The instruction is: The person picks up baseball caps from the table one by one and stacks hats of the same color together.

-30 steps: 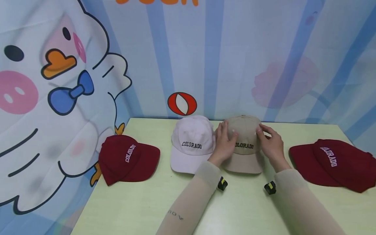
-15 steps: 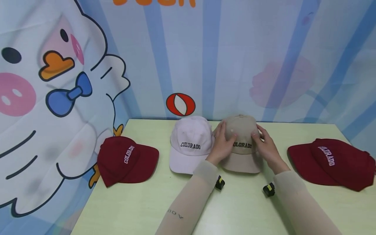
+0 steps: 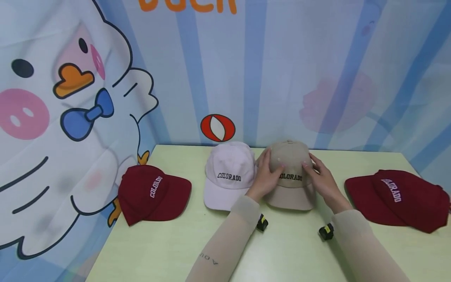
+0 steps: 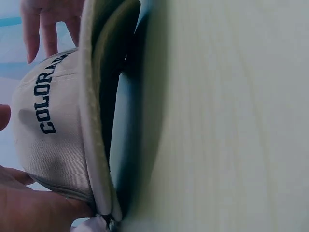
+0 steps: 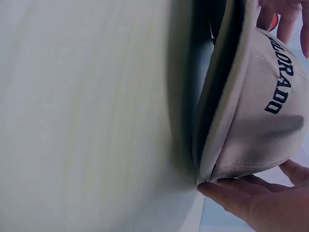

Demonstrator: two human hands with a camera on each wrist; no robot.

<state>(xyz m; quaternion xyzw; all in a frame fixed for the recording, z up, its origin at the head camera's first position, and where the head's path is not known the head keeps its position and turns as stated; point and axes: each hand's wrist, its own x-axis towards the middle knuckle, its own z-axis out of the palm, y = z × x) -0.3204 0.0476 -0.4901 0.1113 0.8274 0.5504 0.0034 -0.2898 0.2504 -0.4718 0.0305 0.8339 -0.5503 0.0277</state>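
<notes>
A beige cap with COLORADO across its front sits at the middle back of the table, brim toward me. My left hand holds its left side, thumb on the front panel, covering the first letter. On the other side my right hand grips the crown, thumb laid on the front and fingers going round the side. In the left wrist view the left hand lies along the cap's edge. The right wrist view has the right hand's fingers at the brim's corner.
A white cap stands just left of the beige one, close to my left hand. Dark red caps lie at the table's left and right. A printed cloth hangs behind the table.
My right hand has shifted slightly, its thumb now further onto the front of the beige cap. The left hand keeps its place on the cap. The head view has tilted a little.
</notes>
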